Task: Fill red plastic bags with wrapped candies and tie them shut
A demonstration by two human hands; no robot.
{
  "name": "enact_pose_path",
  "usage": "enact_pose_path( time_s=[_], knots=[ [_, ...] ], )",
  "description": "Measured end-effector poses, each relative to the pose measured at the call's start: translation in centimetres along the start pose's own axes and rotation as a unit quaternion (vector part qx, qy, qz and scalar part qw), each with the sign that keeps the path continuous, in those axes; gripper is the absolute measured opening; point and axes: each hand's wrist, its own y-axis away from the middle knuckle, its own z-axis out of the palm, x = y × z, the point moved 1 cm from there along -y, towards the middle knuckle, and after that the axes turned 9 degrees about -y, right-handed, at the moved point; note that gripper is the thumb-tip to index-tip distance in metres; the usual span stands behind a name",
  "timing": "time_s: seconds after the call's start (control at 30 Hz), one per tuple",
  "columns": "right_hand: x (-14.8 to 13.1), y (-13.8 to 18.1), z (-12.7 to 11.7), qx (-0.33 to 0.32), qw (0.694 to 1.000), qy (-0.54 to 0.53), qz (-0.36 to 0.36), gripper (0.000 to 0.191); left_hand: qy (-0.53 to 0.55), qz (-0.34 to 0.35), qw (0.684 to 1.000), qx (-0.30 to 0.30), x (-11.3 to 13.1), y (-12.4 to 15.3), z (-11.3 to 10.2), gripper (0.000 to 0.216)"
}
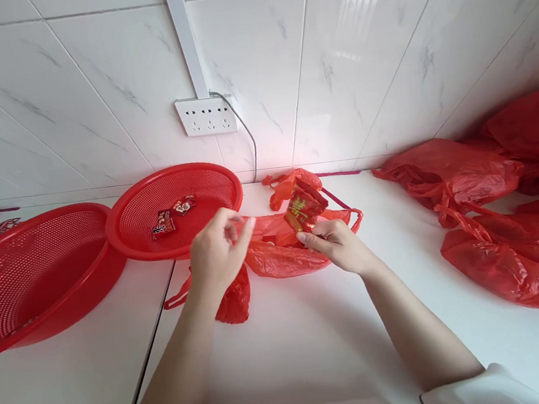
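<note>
My left hand [217, 253] pinches the edge of a thin red plastic bag [275, 253] that lies crumpled on the white table [314, 339]. My right hand [335, 243] grips a small red packet with gold print [303, 206], held over the bag's mouth. Part of the bag hangs below my left hand. Just behind my left hand stands a round red perforated basket [209, 183] with two small wrapped sweets [171, 216] in it.
A larger red basket [39, 273] sits at the left. More red plastic bags [507, 233] are heaped at the right along the tiled wall. A white socket strip [206, 115] with a cable is mounted on the wall behind.
</note>
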Motion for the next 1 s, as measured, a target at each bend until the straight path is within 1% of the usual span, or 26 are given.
enact_pose_path(
  time_s=[0.03, 0.07, 0.1, 0.17, 0.23, 0.3, 0.37, 0.4, 0.47, 0.53, 0.6, 0.67, 0.7, 0.73, 0.77, 0.8, 0.83, 0.87, 0.93, 0.97, 1.0],
  knots=[
    [-0.1, 0.0, -0.5, 0.01, 0.997, 0.07, -0.012, 0.047, -0.058, -0.021, 0.998, 0.028, -0.3, -0.1, -0.4, 0.035],
    [0.0, 0.0, -0.9, 0.013, 0.991, 0.133, -0.021, 0.045, -0.109, -0.042, 0.992, 0.038, -0.6, -0.1, -0.7, 0.04],
    [0.2, -0.1, -1.2, 0.009, 0.982, 0.187, -0.027, 0.042, -0.149, -0.063, 0.986, 0.034, -0.9, -0.2, -0.7, 0.045],
    [0.9, -0.2, -1.7, -0.007, 0.962, 0.274, -0.02, 0.039, -0.203, -0.094, 0.975, -0.003, -1.6, -0.4, -0.2, 0.053],
    [1.6, -0.3, -2.0, -0.03, 0.946, 0.323, 0.013, 0.037, -0.24, -0.112, 0.963, -0.046, -2.2, -0.5, 0.4, 0.058],
    [1.8, -0.1, -2.3, -0.055, 0.94, 0.335, 0.04, 0.029, -0.264, -0.115, 0.954, -0.082, -2.6, -0.7, 0.9, 0.059],
    [1.2, 0.2, -2.6, -0.053, 0.942, 0.331, 0.035, 0.02, -0.266, -0.106, 0.953, -0.098, -2.7, -0.7, 1.1, 0.058],
    [0.7, 0.3, -2.8, -0.034, 0.944, 0.328, 0.022, 0.017, -0.257, -0.098, 0.957, -0.096, -2.7, -0.8, 1.0, 0.056],
    [-0.3, 0.7, -3.3, 0.029, 0.944, 0.329, -0.008, 0.015, -0.228, -0.082, 0.967, -0.082, -2.4, -0.7, 1.0, 0.054],
    [-0.8, 0.8, -3.8, 0.091, 0.932, 0.351, -0.032, 0.018, -0.191, -0.064, 0.977, -0.068, -1.8, -0.4, 1.5, 0.054],
    [-0.5, 0.7, -4.1, 0.133, 0.912, 0.386, -0.031, 0.035, -0.15, -0.038, 0.986, -0.058, -1.4, 0.0, 2.7, 0.056],
    [0.1, 0.5, -4.4, 0.146, 0.903, 0.404, 0.013, 0.05, -0.111, -0.001, 0.992, -0.064, -1.2, 0.3, 4.5, 0.057],
    [0.5, 0.4, -4.5, 0.144, 0.904, 0.399, 0.049, 0.052, -0.094, 0.016, 0.992, -0.081, -1.3, 0.4, 5.4, 0.056],
    [0.9, 0.3, -4.7, 0.141, 0.909, 0.384, 0.084, 0.049, -0.075, 0.032, 0.99, -0.114, -1.5, 0.4, 6.2, 0.05],
    [1.1, 0.3, -5.0, 0.139, 0.915, 0.362, 0.11, 0.042, -0.054, 0.038, 0.987, -0.15, -1.7, 0.3, 6.7, 0.04],
    [1.1, 0.3, -5.3, 0.146, 0.923, 0.334, 0.121, 0.032, -0.028, 0.036, 0.983, -0.178, -2.0, 0.1, 7.0, 0.03],
    [1.1, 0.3, -5.6, 0.162, 0.934, 0.296, 0.116, 0.025, 0.003, 0.025, 0.981, -0.194, -2.4, -0.2, 6.9, 0.022],
    [0.9, 0.3, -5.9, 0.186, 0.946, 0.248, 0.097, 0.022, 0.045, 0.004, 0.98, -0.195, -2.6, -0.5, 6.4, 0.019],
    [0.4, 0.4, -6.5, 0.24, 0.962, 0.126, 0.027, 0.026, 0.166, -0.048, 0.971, -0.165, -3.0, -1.1, 4.6, 0.023],
    [0.2, 0.4, -6.8, 0.267, 0.962, 0.064, -0.014, 0.029, 0.248, -0.074, 0.955, -0.146, -3.1, -1.4, 3.4, 0.025],
    [0.0, 0.4, -7.0, 0.292, 0.955, 0.013, -0.054, 0.03, 0.329, -0.092, 0.931, -0.129, -3.1, -1.5, 2.2, 0.027]
  ],
)
